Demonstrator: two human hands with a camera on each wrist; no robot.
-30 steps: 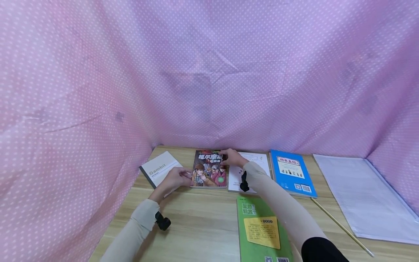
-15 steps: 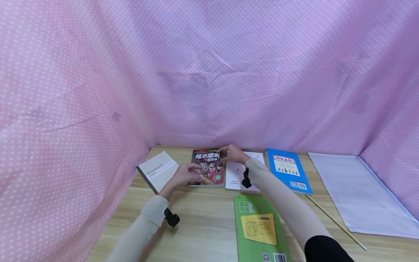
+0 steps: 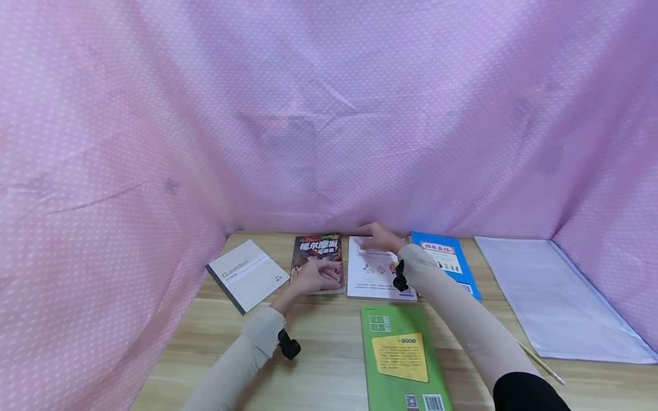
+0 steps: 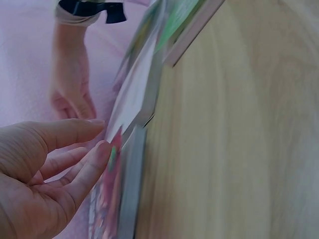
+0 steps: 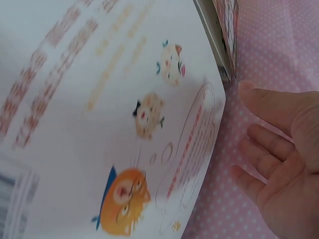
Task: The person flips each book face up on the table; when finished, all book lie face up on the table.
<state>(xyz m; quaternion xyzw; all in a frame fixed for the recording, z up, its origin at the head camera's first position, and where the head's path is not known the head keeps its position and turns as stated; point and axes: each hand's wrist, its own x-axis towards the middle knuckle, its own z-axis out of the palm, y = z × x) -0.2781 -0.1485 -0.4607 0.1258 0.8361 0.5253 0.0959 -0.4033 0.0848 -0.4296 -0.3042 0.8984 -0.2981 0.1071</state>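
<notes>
A dark comic-style book (image 3: 321, 246) with a colourful cover lies flat near the back of the table. My left hand (image 3: 316, 275) is over its lower part, fingers loosely bent and nothing held, as the left wrist view (image 4: 50, 169) also shows. Just right of it lies a white book (image 3: 371, 282) with small cartoon animals. My right hand (image 3: 381, 237) is at this book's far edge. In the right wrist view that hand (image 5: 284, 154) has its fingers spread beside the edge of the white book (image 5: 75, 149), gripping nothing.
A white "Gambit" notebook (image 3: 249, 277) lies slanted at the left. To the right are a blue book (image 3: 470, 268), partly behind the right sleeve, a thin rod (image 3: 542, 364) and a whitish flat sheet (image 3: 555, 297). A green book (image 3: 398, 322) lies nearer. Pink dotted cloth (image 3: 329, 114) hangs behind.
My left hand has moved right, from the dark book's left edge to over its cover. My right hand has left that book's upper right corner for the white book's far edge.
</notes>
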